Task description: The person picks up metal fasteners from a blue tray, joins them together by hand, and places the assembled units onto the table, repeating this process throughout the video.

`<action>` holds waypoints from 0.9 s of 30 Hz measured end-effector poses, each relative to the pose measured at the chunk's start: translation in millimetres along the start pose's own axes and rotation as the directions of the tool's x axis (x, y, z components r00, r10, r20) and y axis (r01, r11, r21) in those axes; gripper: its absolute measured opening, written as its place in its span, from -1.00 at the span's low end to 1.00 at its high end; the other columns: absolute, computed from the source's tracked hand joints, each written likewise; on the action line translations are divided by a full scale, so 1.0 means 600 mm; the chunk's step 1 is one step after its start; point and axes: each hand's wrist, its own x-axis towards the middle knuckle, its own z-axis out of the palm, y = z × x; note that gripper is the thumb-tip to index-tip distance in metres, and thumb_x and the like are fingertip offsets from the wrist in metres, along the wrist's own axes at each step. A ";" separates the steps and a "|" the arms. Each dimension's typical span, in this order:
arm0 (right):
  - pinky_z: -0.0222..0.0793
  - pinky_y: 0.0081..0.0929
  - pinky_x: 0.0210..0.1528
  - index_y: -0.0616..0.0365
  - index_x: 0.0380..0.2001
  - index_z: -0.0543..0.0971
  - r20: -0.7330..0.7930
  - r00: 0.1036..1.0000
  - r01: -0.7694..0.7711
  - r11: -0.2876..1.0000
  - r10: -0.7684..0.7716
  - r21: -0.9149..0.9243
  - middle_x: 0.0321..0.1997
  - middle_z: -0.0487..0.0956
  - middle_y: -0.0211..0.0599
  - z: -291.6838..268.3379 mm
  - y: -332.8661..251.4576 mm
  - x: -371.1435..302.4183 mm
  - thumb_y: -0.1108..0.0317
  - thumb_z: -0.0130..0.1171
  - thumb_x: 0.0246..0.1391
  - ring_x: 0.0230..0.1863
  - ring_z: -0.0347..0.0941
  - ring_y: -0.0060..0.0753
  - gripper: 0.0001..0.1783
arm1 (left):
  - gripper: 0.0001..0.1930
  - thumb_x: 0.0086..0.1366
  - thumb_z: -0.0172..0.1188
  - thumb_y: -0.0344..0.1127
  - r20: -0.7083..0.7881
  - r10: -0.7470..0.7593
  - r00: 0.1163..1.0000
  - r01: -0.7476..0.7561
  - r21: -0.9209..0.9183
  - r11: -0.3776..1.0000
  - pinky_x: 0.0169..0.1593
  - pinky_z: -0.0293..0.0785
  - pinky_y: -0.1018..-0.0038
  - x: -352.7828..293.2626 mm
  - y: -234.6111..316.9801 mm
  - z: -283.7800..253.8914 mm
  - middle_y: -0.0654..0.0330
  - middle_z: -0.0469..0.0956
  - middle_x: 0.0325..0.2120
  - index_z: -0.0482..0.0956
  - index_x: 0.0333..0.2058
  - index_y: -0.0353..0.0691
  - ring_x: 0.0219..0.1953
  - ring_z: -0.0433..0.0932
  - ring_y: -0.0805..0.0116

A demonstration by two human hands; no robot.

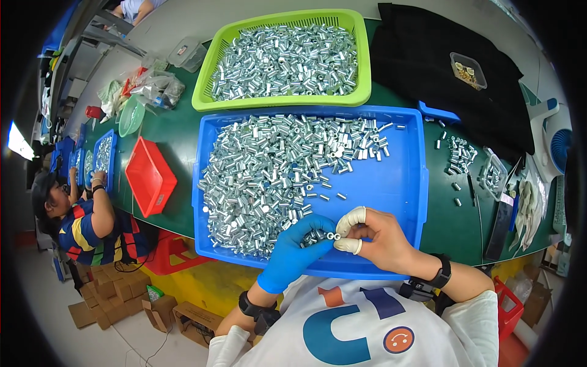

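You held small metal sleeves (333, 235) over near edge of blue tray (373, 183). Left hand (293, 251), blue-gloved, fingers closed on sleeves; right hand (373, 235) pinched same pieces with capped fingertips (350, 245). Best kept low over tray, so dropped pieces landed inside.

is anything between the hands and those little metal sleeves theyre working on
Nothing visible. The left hand in a blue glove and the right hand with white finger cots already pinch small metal sleeves between them, over the near edge of the blue tray.
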 end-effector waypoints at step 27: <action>0.42 -0.24 -0.36 0.28 -0.53 0.48 0.351 0.895 0.431 0.327 -0.277 -0.841 -0.47 0.48 -0.05 -0.002 -0.004 0.120 0.50 0.05 -0.13 -0.37 0.46 -0.03 -0.94 | -0.76 0.18 0.20 -0.20 -0.293 0.418 0.860 -0.273 0.428 0.862 -0.55 0.25 0.60 0.198 0.155 -0.115 0.31 0.45 -0.64 0.60 -0.36 -0.29 -0.64 0.37 0.52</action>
